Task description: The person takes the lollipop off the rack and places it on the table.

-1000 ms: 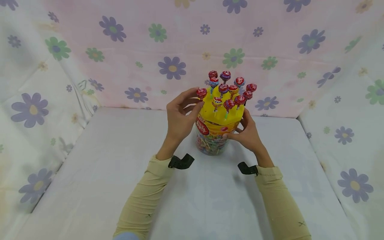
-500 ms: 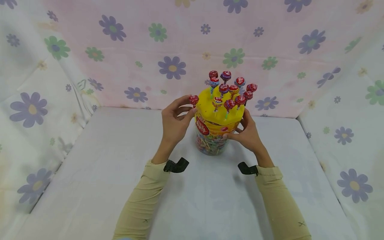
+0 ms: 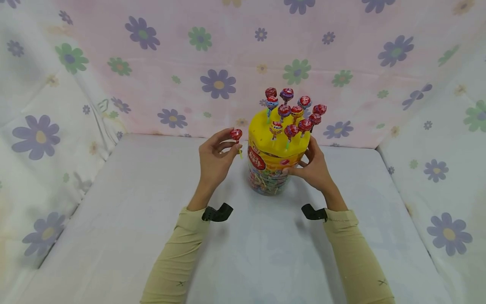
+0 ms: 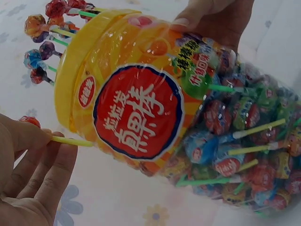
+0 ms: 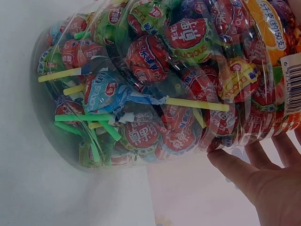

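My left hand (image 3: 214,164) pinches a lollipop (image 3: 236,134) between thumb and fingers, left of the jar. Its wrapper is red; its yellow stick (image 4: 71,141) points toward the jar in the left wrist view. The clear plastic jar (image 3: 265,182), full of wrapped lollipops and wearing an orange label, stands on the table. Several lollipops (image 3: 291,131) stick up from its yellow lid (image 3: 260,130). On the jar's right side, my right hand (image 3: 316,172) grips it, thumb in front and fingers behind. In the right wrist view that hand (image 5: 268,181) lies along the jar wall.
A white cloth covers the table (image 3: 133,219). Flower-patterned curtains (image 3: 171,63) close off the back and both sides. A black wrist mount (image 3: 218,212) sits on the left wrist, and another mount (image 3: 314,212) on the right.
My left hand has drawn the red lollipop away from the lid's left edge, moving left and down, so its yellow stick now shows. The right hand and jar stay put.
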`<state>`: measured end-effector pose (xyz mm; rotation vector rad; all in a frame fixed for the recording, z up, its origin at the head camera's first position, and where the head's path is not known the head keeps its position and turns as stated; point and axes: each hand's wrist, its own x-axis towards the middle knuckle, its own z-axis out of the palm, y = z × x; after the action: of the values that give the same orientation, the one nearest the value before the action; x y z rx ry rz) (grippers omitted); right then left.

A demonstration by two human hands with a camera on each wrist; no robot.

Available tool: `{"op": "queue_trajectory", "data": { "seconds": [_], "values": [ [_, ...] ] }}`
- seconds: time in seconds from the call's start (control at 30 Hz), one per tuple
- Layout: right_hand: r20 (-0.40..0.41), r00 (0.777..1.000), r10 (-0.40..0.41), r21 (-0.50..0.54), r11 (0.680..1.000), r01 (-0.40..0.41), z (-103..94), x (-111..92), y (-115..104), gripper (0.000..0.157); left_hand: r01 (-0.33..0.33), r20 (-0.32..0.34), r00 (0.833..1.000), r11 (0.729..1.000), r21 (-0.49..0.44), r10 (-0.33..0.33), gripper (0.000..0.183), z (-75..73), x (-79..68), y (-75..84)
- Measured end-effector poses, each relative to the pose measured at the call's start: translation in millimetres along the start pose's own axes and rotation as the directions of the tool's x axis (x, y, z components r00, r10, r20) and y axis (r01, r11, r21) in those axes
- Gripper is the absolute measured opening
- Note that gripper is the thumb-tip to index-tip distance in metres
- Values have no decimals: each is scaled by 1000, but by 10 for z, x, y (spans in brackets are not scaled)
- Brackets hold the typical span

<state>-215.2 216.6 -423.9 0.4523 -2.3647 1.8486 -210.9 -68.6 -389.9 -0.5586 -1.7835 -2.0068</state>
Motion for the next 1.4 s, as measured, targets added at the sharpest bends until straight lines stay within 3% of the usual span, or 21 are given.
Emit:
{"op": "queue_trajectory", "data": {
  "seconds": [0.53, 0.8, 1.0, 1.27, 1.4],
  "values": [
    [-4, 1000, 2, -18, 1000, -2, -22, -7, 24, 97, 87, -39, 996, 994, 67, -84, 43, -228, -118, -331],
    [-6, 1000, 9, -15, 1000, -9, -16, -21, 12, 98, 176, -50, 984, 978, 114, -171, 41, -364, -168, -479],
    [-7, 1000, 1, -20, 1000, -1, -18, -18, 7, 98, 212, -71, 976, 972, 97, -206, 43, -470, -170, -655],
    [-6, 1000, 2, -22, 1000, -2, -7, -15, -1, 98, 323, -94, 945, 939, 119, -314, 43, -581, -175, -755],
    [-5, 1000, 2, -25, 1000, -2, -1, -9, 5, 98, 365, -122, 929, 921, 134, -351, 44, -659, -183, -952]
  ]
}}
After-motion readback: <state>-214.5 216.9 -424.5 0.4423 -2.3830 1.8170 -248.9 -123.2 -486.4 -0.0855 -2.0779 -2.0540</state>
